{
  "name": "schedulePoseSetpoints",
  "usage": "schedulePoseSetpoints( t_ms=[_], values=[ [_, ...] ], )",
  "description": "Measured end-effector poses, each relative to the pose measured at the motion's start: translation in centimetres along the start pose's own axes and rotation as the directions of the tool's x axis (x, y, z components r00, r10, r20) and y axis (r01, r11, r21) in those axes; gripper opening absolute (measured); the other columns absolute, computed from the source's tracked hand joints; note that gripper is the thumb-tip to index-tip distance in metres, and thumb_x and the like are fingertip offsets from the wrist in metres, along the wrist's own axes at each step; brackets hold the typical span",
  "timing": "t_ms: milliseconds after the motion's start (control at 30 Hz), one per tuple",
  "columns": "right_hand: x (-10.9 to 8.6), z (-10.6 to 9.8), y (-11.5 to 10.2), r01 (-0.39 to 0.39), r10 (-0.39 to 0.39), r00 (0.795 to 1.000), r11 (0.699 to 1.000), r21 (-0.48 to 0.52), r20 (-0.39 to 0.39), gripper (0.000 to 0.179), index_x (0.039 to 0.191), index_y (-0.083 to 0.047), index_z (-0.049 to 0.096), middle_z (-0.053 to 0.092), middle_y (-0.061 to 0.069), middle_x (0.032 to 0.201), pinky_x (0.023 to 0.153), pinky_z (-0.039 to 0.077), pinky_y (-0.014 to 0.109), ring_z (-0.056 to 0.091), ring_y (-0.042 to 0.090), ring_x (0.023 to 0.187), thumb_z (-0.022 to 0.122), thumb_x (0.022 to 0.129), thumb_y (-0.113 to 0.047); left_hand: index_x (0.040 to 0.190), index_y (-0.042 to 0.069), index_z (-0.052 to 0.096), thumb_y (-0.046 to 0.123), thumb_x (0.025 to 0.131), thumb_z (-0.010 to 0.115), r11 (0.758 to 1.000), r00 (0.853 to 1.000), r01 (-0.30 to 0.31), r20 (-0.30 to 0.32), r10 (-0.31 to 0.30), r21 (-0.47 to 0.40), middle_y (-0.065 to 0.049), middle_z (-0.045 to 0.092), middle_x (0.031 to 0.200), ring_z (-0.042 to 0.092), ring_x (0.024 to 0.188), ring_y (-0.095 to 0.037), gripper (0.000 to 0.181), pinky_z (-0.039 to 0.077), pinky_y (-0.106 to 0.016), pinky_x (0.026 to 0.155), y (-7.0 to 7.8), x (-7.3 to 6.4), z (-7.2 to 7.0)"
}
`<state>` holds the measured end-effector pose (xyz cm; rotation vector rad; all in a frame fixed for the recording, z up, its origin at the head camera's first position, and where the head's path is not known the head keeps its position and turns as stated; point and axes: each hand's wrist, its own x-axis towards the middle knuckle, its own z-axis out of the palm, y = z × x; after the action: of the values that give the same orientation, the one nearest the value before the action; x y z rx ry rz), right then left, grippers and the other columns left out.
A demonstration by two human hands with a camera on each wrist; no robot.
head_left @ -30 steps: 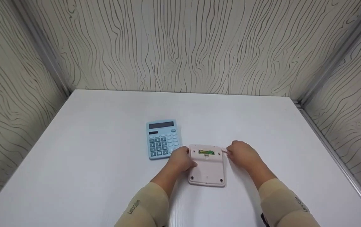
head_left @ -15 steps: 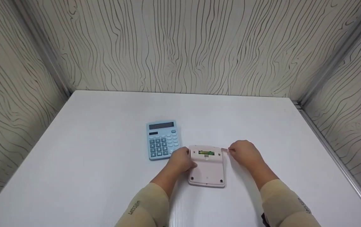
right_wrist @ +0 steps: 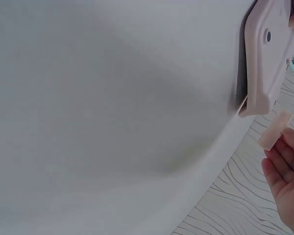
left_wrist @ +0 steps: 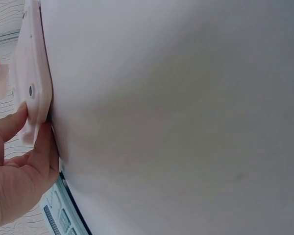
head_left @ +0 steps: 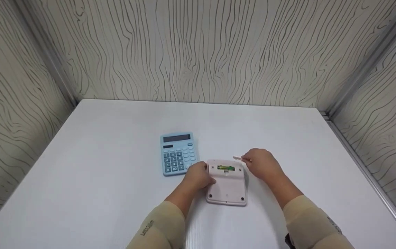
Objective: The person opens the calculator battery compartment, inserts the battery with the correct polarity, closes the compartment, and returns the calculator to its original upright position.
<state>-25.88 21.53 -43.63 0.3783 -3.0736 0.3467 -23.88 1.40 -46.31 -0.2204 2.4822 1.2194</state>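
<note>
A pink calculator (head_left: 227, 188) lies face down on the white table, its battery slot uncovered with a green battery (head_left: 226, 168) inside. My left hand (head_left: 198, 175) grips its left edge, thumb on the back and fingers at the side, as the left wrist view also shows. Just beyond the calculator's upper right corner, my right hand (head_left: 261, 163) pinches a small pink battery cover (head_left: 237, 158). In the right wrist view the cover (right_wrist: 275, 131) is held between thumb and fingers, apart from the calculator (right_wrist: 269, 54).
A light blue calculator (head_left: 178, 152) lies face up to the left, close beside my left hand. The white table (head_left: 97, 166) meets wood-patterned panels (head_left: 198, 52) at the back and sides.
My right hand has moved the battery cover up and left, from beside the calculator's right edge to just past its upper right corner. The left hand and both calculators stay put.
</note>
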Motion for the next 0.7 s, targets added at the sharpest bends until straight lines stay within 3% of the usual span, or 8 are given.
schedulePoseSetpoints(
  t_ms=[267,433,700],
  values=[
    [-0.3,0.4,-2.6,0.040,-0.040,0.999,0.999,0.023,0.000,0.018,0.098,-0.009,0.072,0.068,0.005,0.096,0.086,0.048,0.040,0.062,0.024,0.096,0.063,0.086,-0.019,0.125,0.003,0.051,0.013,0.073,0.076,1.000,1.000,0.001,0.012,-0.001,0.012,-0.010,0.059,0.114,0.055,0.090,-0.019,0.058,0.049,-0.032,0.081,0.0,0.3,-0.1],
    [-0.4,0.9,-3.5,0.069,-0.070,0.997,0.997,-0.020,-0.019,0.015,0.094,-0.010,0.072,0.068,0.002,0.094,0.084,0.049,0.036,0.063,0.021,0.094,0.064,0.085,-0.019,0.123,0.003,0.053,0.014,0.071,0.077,0.999,0.999,-0.031,-0.004,0.032,0.038,-0.011,0.059,0.115,0.056,0.097,-0.020,0.058,0.046,-0.036,0.088,-0.1,0.2,-0.1],
    [-0.6,1.8,-4.3,0.093,-0.093,0.996,0.991,-0.100,0.003,0.016,0.095,-0.013,0.072,0.068,0.001,0.092,0.082,0.050,0.033,0.063,0.018,0.092,0.061,0.087,-0.021,0.120,0.002,0.054,0.015,0.070,0.078,0.997,0.998,-0.053,-0.019,0.054,0.048,-0.010,0.061,0.112,0.057,0.094,-0.020,0.057,0.047,-0.034,0.087,-0.3,0.1,0.0]
  ],
)
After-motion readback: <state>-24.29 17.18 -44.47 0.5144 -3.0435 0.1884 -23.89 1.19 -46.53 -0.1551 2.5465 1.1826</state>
